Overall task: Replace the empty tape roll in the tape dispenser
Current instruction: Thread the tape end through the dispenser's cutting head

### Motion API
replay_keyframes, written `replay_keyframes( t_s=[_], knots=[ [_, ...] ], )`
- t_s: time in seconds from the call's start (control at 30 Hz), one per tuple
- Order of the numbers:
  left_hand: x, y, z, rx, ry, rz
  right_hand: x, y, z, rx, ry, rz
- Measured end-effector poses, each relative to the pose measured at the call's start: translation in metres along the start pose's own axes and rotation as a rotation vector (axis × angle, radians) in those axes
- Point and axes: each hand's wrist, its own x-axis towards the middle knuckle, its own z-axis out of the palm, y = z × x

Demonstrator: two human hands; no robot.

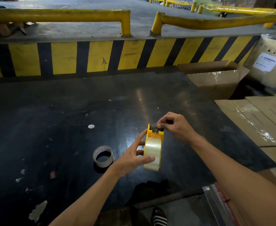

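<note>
A yellow tape dispenser (155, 135) carries a full roll of clear tape (152, 154) and is held above the black table (60, 119). My left hand (132, 157) grips the dispenser and roll from the left, thumb across the tape. My right hand (174, 124) pinches the loose tape end at the dispenser's cutter end. The empty tape roll (103, 156), a thin pale core, lies on the table just left of my left hand.
Cardboard boxes (256, 121) stack along the right side, with an open box (215, 79) behind. A yellow-and-black striped curb (101, 57) and yellow rails (126, 22) run behind the table. Paper scraps dot the table. A sandaled foot (159, 217) shows below.
</note>
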Motion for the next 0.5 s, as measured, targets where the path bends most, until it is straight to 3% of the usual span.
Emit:
replay_keyframes(
  t_s=[0.2,0.33,0.5],
  knots=[
    [0.001,0.006,-0.005,0.076,-0.031,-0.001,0.001,-0.01,-0.01,0.039,-0.092,0.098],
    [0.002,0.005,-0.005,0.102,-0.027,0.001,0.004,-0.022,-0.022,0.004,-0.262,0.238],
    [0.003,0.002,-0.002,0.102,-0.03,0.004,0.003,-0.025,-0.034,0.002,-0.328,0.256]
  ],
)
